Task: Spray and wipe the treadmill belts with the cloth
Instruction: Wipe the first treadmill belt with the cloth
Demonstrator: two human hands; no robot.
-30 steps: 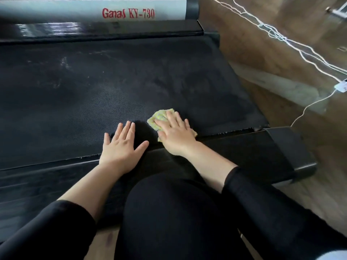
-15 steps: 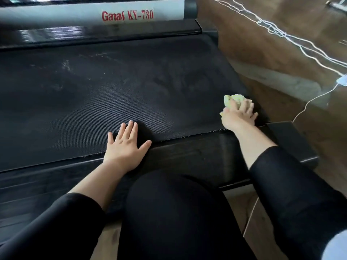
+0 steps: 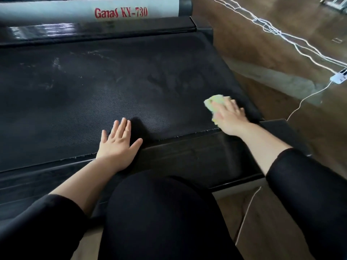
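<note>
Black textured rubber treadmill belt (image 3: 131,87): smudged, mid-wipe. Crumpled yellow-green cloth (image 3: 214,102): pressed flat under straight-fingered right hand (image 3: 230,117) for scrubbing contact. Left hand (image 3: 117,145): splayed, empty, likely bracing.

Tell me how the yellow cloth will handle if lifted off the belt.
Likely floppy: the cloth lies bunched under the right hand. Probably light, since one hand covers most of it. May drag on the ribbed belt.

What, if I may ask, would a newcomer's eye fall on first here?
The yellow-green cloth under the right hand, pressed on the dark treadmill belt near its right edge. Then the left hand flat at the belt's near edge, and red lettering on the white panel above.
</note>
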